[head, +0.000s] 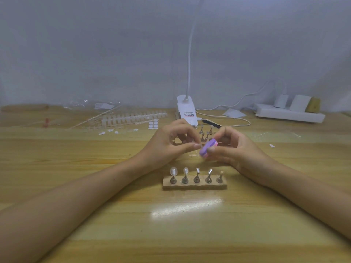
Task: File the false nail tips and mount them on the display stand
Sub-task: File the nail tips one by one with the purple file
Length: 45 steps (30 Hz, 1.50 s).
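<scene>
Nail tips: one seems pinched in the left hand, too small to confirm, above the table. Stand sits just nearer, five pegs, tips on at least two. Right hand closes thumb and fingers on the purple file, touching the left fingertips.

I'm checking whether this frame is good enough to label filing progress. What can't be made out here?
- Nail tip being filed: hidden in the left hand grip, behind the fingers, head view.
- Purple nail file: motion-blurred and partly covered by the right hand.
- Second display stand: mostly blocked by both hands.
- Near display stand: the rightmost holders are too small to tell if tips are mounted.
- Lamp label: text too small.
</scene>
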Each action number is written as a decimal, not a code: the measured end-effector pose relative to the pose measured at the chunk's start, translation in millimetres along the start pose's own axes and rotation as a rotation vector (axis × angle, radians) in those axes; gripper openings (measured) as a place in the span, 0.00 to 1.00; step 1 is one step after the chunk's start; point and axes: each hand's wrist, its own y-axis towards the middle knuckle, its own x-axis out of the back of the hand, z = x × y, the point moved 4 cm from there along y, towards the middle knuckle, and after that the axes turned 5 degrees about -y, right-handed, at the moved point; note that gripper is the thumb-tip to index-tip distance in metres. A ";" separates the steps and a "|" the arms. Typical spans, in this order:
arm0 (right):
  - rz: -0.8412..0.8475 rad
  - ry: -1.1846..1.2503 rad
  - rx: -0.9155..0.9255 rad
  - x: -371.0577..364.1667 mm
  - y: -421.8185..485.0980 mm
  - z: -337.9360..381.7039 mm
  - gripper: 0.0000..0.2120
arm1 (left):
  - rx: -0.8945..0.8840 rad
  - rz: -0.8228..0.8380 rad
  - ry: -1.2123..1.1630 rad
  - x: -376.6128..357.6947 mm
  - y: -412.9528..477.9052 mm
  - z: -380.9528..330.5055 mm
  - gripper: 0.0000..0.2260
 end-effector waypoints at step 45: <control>0.032 -0.029 0.013 -2.0 0.6 -2.3 0.15 | 0.008 -0.018 0.012 1.1 -0.3 0.0 0.01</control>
